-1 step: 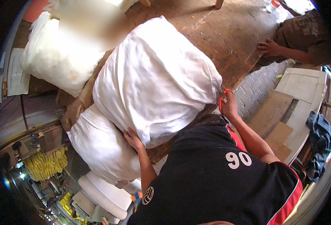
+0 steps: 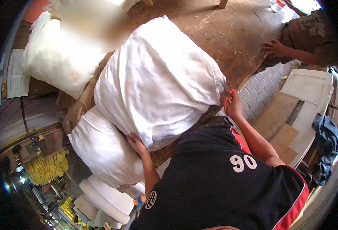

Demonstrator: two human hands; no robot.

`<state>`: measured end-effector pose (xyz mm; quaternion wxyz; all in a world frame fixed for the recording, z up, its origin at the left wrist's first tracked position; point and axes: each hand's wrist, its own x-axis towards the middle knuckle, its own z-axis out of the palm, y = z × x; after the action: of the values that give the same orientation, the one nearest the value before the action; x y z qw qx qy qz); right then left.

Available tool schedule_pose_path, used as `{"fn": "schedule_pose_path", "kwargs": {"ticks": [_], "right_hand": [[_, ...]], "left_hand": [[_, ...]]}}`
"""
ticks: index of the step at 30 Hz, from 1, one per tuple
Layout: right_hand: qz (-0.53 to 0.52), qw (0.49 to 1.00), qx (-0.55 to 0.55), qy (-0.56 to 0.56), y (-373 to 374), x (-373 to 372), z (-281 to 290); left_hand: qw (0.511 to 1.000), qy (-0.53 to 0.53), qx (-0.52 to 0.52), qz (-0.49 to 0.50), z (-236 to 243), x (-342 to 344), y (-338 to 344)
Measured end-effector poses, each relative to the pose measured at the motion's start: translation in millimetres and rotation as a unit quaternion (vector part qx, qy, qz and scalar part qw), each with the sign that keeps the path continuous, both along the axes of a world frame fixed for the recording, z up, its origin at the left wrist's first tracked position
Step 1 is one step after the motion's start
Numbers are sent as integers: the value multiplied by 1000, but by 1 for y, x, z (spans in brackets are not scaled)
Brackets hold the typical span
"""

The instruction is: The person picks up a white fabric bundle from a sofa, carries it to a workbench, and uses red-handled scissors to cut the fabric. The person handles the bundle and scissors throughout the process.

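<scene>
Currently, I have the large white cloth bundle (image 2: 161, 84) lying just beyond and between both hands, along the near edge of the brown worktop (image 2: 230, 46), with a smaller white bundle (image 2: 104, 147) against its lower left side. I see the left hand (image 2: 137, 144) laid where the two bundles meet, fingers partly spread on the cloth, pinching or merely pressing I cannot tell, while the right hand (image 2: 235, 107) curls round the red-handled scissors (image 2: 226, 104) beside the large bundle's right end. Farther off, wood strewn with small bits runs to the worktop's right edge, where a co-worker's hand (image 2: 275, 48) rests.
</scene>
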<state>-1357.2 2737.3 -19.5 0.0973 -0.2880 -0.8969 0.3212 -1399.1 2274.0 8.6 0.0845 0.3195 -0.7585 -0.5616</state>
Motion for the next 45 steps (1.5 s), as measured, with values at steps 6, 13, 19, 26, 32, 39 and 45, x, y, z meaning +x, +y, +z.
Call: {"fn": "schedule_pose_path", "kwargs": {"ticks": [6, 13, 19, 26, 32, 39, 45], "right_hand": [[-86, 952, -292, 29, -9, -45, -5], [-48, 954, -263, 134, 21, -105, 29], [176, 965, 143, 129, -22, -106, 92], [220, 975, -6, -24, -58, -102, 52], [194, 980, 51, 13, -36, -105, 12], [194, 979, -6, 55, -41, -113, 2], [-16, 939, -298, 170, 14, -105, -36]], "left_hand": [[980, 23, 175, -96, 6, 56, 4], [963, 157, -148, -163, 129, 2, 83], [835, 194, -158, -489, 140, -12, 164], [723, 7, -136, -677, 101, -56, 199], [940, 94, -182, -273, 127, -174, 72], [918, -10, -278, -282, 40, -204, -28], [811, 163, -296, -478, 195, -90, 100]]}}
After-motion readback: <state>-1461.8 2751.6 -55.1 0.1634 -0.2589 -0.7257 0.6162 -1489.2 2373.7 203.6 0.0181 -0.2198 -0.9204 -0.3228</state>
